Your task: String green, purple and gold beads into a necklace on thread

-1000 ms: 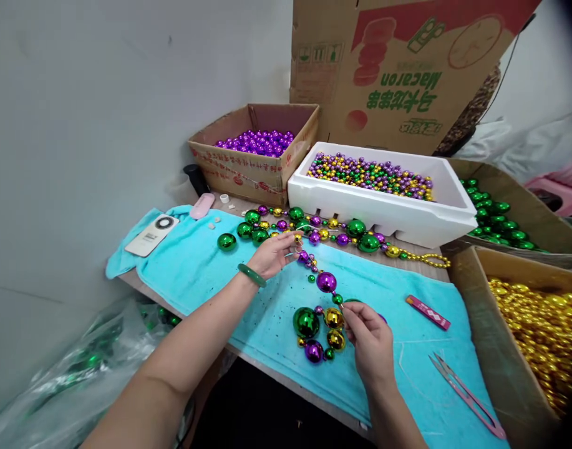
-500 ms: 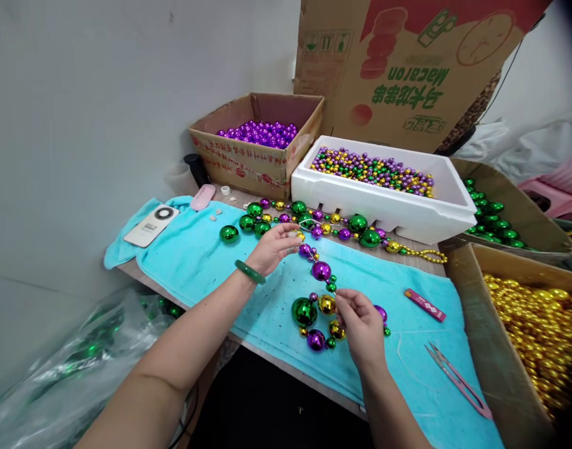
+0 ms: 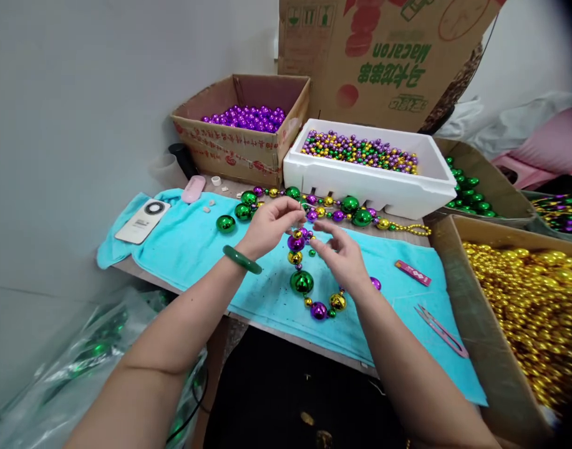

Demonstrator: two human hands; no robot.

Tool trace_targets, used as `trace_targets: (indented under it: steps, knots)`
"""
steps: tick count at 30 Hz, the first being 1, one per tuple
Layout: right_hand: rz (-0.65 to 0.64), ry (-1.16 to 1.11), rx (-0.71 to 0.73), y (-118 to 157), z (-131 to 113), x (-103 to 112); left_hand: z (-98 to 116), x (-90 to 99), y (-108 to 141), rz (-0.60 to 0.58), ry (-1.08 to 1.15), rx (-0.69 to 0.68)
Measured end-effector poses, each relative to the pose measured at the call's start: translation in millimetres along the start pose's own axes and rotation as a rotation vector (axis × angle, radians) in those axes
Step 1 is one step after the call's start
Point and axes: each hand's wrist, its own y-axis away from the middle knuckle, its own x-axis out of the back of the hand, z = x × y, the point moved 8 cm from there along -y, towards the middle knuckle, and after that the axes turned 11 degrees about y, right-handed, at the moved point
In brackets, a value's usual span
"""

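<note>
My left hand [image 3: 274,226], with a green bangle [image 3: 241,259] on its wrist, is closed in a pinch at the upper end of a bead string [image 3: 302,282]. Shiny purple, gold and green balls hang from the pinch and curve down onto the turquoise towel [image 3: 262,293]. Facing it, my right hand [image 3: 344,259] has thumb and forefinger apart beside the small beads near the top of the string. Whether a thread runs between those fingers is too fine to make out. A purple ball [image 3: 375,284] shows beyond the right wrist.
Behind lie a finished-looking bead strand [image 3: 361,217] and a loose green ball [image 3: 226,224]. A white foam box [image 3: 365,190], a carton of purple balls [image 3: 234,149] and a carton of gold beads [image 3: 496,349] surround the towel. Thread snips [image 3: 442,332] and a phone [image 3: 143,221] lie on it.
My right hand has moved up and left from the lower beads to near my left hand. The string's balls are drawn up together under the left pinch. The view has shifted slightly.
</note>
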Motion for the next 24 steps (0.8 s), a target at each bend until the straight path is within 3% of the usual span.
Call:
trace_targets:
  steps: [5, 12, 16, 21, 24]
  knots:
    - [-0.06, -0.098, 0.108, -17.1, -25.7, -24.6, 25.5, -1.1, 3.6, -0.024, 0.01, -0.107]
    - [-0.183, 0.1, -0.021, -13.9, 11.9, -54.7, 43.1, 55.4, 3.6, 0.293, 0.213, -0.148]
    - [-0.201, -0.001, -0.058, -12.0, 11.4, -60.3, 28.3, 71.1, 5.2, 0.372, 0.303, -0.073]
    - [-0.311, -0.416, -0.152, -10.1, -10.8, -70.8, 7.3, 69.0, 8.2, 0.373, 0.426, -0.029]
    - [-0.291, -0.46, -0.161, -11.5, -17.8, -71.4, 3.1, 65.8, 8.7, 0.368, 0.474, -0.023]
